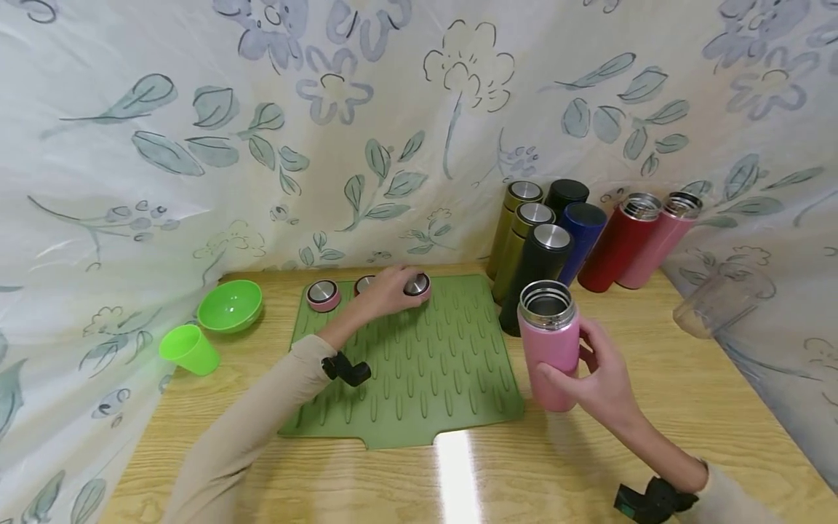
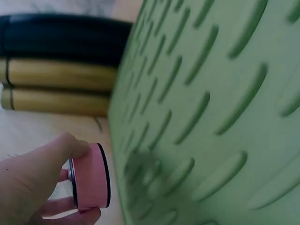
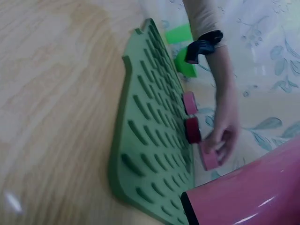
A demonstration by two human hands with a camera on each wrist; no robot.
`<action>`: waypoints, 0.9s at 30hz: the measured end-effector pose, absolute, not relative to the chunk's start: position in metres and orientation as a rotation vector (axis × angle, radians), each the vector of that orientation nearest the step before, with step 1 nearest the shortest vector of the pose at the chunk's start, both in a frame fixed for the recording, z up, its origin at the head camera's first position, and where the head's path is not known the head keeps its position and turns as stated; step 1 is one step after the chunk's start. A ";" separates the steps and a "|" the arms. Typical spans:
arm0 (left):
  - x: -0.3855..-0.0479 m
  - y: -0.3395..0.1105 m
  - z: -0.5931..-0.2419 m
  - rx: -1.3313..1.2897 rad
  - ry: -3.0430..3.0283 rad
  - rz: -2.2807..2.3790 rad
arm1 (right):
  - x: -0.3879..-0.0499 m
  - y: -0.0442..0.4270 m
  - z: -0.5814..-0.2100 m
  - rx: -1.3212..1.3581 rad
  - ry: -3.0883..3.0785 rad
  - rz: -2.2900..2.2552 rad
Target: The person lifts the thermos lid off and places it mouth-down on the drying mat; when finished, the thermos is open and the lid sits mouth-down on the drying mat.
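My left hand (image 1: 388,292) pinches a pink lid (image 2: 92,178) with a steel top at the back of the green ridged mat (image 1: 425,364). The left wrist view shows fingers and thumb at the lid's side. A second pink lid (image 1: 323,295) and a red lid (image 3: 191,130) lie along the mat's back edge, the red one partly covered by my left hand in the head view. Right of the mat, my right hand (image 1: 602,378) grips a pink bottle (image 1: 551,364) by its side. The bottle is upright with its steel mouth uncovered.
Several capped bottles, olive, black and blue (image 1: 583,236), stand close behind the pink bottle. Lidless red (image 1: 615,247) and pink bottles stand back right, near a clear cup (image 1: 723,302). A green bowl (image 1: 230,307) and green cup (image 1: 190,349) are at left. A patterned sheet hangs behind.
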State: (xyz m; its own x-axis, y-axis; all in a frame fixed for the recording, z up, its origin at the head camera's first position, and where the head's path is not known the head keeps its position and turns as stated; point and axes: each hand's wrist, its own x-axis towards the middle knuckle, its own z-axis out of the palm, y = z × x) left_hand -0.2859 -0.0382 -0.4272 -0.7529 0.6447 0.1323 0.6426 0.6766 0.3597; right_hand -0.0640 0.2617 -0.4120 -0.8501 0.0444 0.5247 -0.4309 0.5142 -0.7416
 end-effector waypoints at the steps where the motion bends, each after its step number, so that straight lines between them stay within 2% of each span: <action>1: -0.291 -0.037 -0.429 1.077 2.865 0.599 | -0.065 0.264 -0.411 0.312 -2.257 1.308; 8: -0.308 -0.032 -0.440 1.029 2.844 0.563 | -0.070 0.287 -0.403 0.231 -2.110 1.356; 15: -0.311 -0.027 -0.445 1.027 2.835 0.538 | -0.084 0.314 -0.410 -0.053 -2.006 1.413; 27: -0.313 -0.022 -0.444 1.035 2.840 0.543 | -0.110 0.357 -0.418 -0.362 -1.995 1.289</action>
